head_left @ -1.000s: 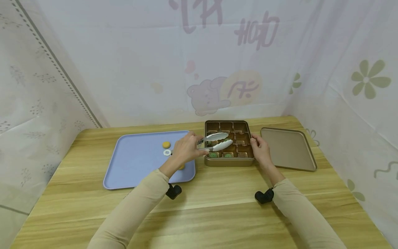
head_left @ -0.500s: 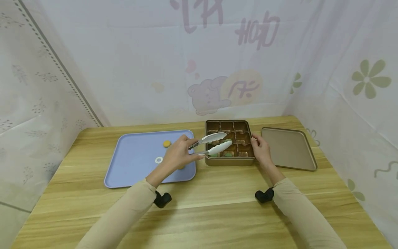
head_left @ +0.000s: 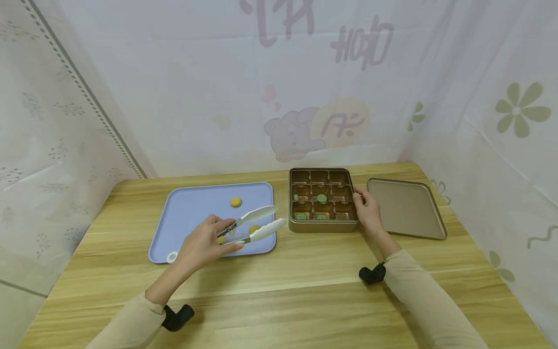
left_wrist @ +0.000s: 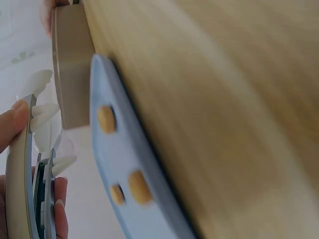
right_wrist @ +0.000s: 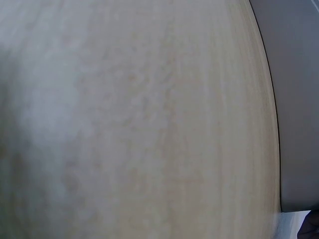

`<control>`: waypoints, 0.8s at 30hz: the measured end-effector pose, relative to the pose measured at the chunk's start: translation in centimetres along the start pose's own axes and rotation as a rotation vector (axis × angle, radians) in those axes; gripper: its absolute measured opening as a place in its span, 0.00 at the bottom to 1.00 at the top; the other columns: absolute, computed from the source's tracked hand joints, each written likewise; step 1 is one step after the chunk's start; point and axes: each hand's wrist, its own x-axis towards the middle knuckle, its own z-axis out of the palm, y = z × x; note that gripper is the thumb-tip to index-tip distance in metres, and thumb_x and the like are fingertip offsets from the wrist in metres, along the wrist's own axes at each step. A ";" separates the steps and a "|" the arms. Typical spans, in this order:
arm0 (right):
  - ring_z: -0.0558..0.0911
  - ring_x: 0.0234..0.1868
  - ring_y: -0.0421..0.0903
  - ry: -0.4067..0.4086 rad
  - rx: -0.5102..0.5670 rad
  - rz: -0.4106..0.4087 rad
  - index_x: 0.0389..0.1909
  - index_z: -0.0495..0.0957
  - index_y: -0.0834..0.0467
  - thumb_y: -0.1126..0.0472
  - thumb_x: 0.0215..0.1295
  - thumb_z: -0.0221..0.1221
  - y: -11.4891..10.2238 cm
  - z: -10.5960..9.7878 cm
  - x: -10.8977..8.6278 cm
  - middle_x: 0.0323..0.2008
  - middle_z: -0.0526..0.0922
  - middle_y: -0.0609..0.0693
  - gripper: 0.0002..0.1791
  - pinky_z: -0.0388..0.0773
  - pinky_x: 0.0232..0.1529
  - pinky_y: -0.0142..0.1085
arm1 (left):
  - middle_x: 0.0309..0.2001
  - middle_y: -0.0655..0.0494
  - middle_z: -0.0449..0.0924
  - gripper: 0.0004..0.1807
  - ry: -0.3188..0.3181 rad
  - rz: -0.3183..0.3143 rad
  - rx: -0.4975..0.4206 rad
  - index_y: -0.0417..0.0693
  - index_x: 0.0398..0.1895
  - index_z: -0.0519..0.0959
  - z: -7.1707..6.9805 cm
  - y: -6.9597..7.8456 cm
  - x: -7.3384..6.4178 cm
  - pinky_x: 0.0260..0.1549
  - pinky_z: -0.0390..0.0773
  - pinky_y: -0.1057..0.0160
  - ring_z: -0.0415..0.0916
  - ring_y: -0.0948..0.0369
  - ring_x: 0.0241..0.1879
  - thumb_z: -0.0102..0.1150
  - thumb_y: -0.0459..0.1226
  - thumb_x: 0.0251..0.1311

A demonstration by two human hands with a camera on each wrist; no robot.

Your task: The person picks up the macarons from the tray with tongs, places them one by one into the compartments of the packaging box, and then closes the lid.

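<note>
My left hand (head_left: 205, 245) holds metal tongs (head_left: 237, 224) with white scalloped tips, above the right part of a blue tray (head_left: 187, 208). The tongs' arms are spread, with nothing between the tips; their white ring end (head_left: 172, 257) shows behind the hand. Three round yellow cookies (head_left: 235, 201) lie on the tray. My right hand (head_left: 368, 209) grips the right rim of a gold tin box (head_left: 323, 227). Inside the tin, a brown divided insert has green round pieces (head_left: 321, 198) in several left and middle compartments. The left wrist view shows the cookies (left_wrist: 139, 187) up close.
A flat gold lid (head_left: 405, 208) lies to the right of the tin, beyond my right hand. The wooden table (head_left: 305, 291) runs back to a printed white curtain (head_left: 209, 97), with more curtain on both sides.
My left hand has drawn the tongs leftward and nearer, from over the tin to over the tray. Green pieces in the tin now show unobstructed. The right hand stays at the tin's rim.
</note>
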 end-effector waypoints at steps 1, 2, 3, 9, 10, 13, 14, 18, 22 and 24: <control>0.69 0.52 0.52 0.000 0.003 0.000 0.65 0.66 0.61 0.56 0.74 0.43 0.0 0.0 0.0 0.56 0.71 0.62 0.23 0.66 0.50 0.44 | 0.41 0.51 0.73 0.35 0.004 -0.009 0.007 0.45 0.58 0.76 -0.2 -0.4 -0.6 0.19 0.61 0.65 0.61 0.63 0.24 0.71 0.50 0.46; 0.69 0.52 0.52 -0.002 0.006 0.002 0.65 0.65 0.61 0.56 0.74 0.43 0.0 0.0 -0.1 0.56 0.71 0.62 0.23 0.67 0.50 0.44 | 0.41 0.52 0.73 0.35 0.012 -0.012 0.013 0.45 0.58 0.76 -0.5 -0.9 -1.2 0.18 0.60 0.66 0.60 0.63 0.24 0.71 0.50 0.46; 0.69 0.52 0.53 -0.005 0.005 -0.001 0.66 0.65 0.61 0.56 0.75 0.43 0.0 0.0 -0.1 0.57 0.71 0.62 0.23 0.67 0.50 0.44 | 0.40 0.52 0.73 0.35 0.019 -0.020 0.018 0.45 0.57 0.76 -0.7 -1.3 -1.8 0.18 0.60 0.66 0.59 0.63 0.23 0.71 0.50 0.45; 0.68 0.54 0.54 -0.015 0.014 -0.003 0.66 0.63 0.61 0.56 0.75 0.43 -0.1 -0.1 -0.2 0.59 0.70 0.62 0.24 0.66 0.53 0.47 | 0.36 0.54 0.72 0.34 0.055 -0.042 0.049 0.45 0.56 0.78 -1.8 -3.6 -4.6 0.17 0.59 0.68 0.57 0.66 0.21 0.71 0.52 0.45; 0.68 0.54 0.54 -0.015 0.020 -0.002 0.66 0.64 0.61 0.56 0.74 0.43 -0.1 -0.1 -0.1 0.59 0.70 0.62 0.24 0.66 0.53 0.47 | 0.36 0.53 0.71 0.35 0.054 -0.049 0.051 0.45 0.56 0.78 -2.0 -3.9 -5.0 0.16 0.59 0.68 0.57 0.66 0.21 0.71 0.52 0.45; 0.68 0.54 0.54 -0.018 0.018 -0.005 0.67 0.63 0.61 0.56 0.75 0.42 -0.1 -0.2 -0.1 0.59 0.69 0.62 0.24 0.66 0.53 0.46 | 0.37 0.52 0.71 0.35 0.047 -0.079 0.054 0.44 0.56 0.77 -2.7 -4.6 -6.1 0.15 0.59 0.67 0.57 0.67 0.20 0.70 0.52 0.46; 0.68 0.55 0.54 -0.019 0.022 -0.003 0.67 0.63 0.61 0.56 0.75 0.43 -0.1 -0.2 -0.1 0.59 0.69 0.62 0.24 0.66 0.53 0.46 | 0.37 0.52 0.71 0.35 0.044 -0.093 0.059 0.44 0.57 0.77 -2.9 -4.9 -6.4 0.15 0.59 0.67 0.57 0.67 0.19 0.70 0.52 0.46; 0.68 0.57 0.55 -0.020 0.015 -0.005 0.67 0.62 0.61 0.55 0.75 0.42 0.0 -0.2 0.0 0.61 0.68 0.62 0.25 0.65 0.55 0.47 | 0.38 0.52 0.72 0.36 0.042 -0.121 0.099 0.44 0.57 0.76 -3.5 -5.7 -7.3 0.15 0.60 0.65 0.59 0.67 0.19 0.69 0.54 0.45; 0.68 0.55 0.54 -0.021 0.002 -0.012 0.67 0.63 0.61 0.54 0.75 0.42 0.0 -0.2 -0.1 0.60 0.69 0.62 0.25 0.66 0.53 0.46 | 0.38 0.51 0.73 0.36 0.059 -0.119 0.139 0.43 0.56 0.77 -4.0 -6.4 -7.9 0.16 0.61 0.64 0.60 0.66 0.21 0.70 0.53 0.44; 0.68 0.53 0.52 -0.021 -0.002 -0.017 0.67 0.63 0.62 0.54 0.75 0.41 0.0 -0.1 -0.1 0.58 0.69 0.62 0.25 0.66 0.51 0.44 | 0.38 0.50 0.73 0.36 0.067 -0.109 0.161 0.42 0.54 0.78 -4.1 -6.7 -8.1 0.16 0.61 0.64 0.61 0.64 0.22 0.71 0.53 0.43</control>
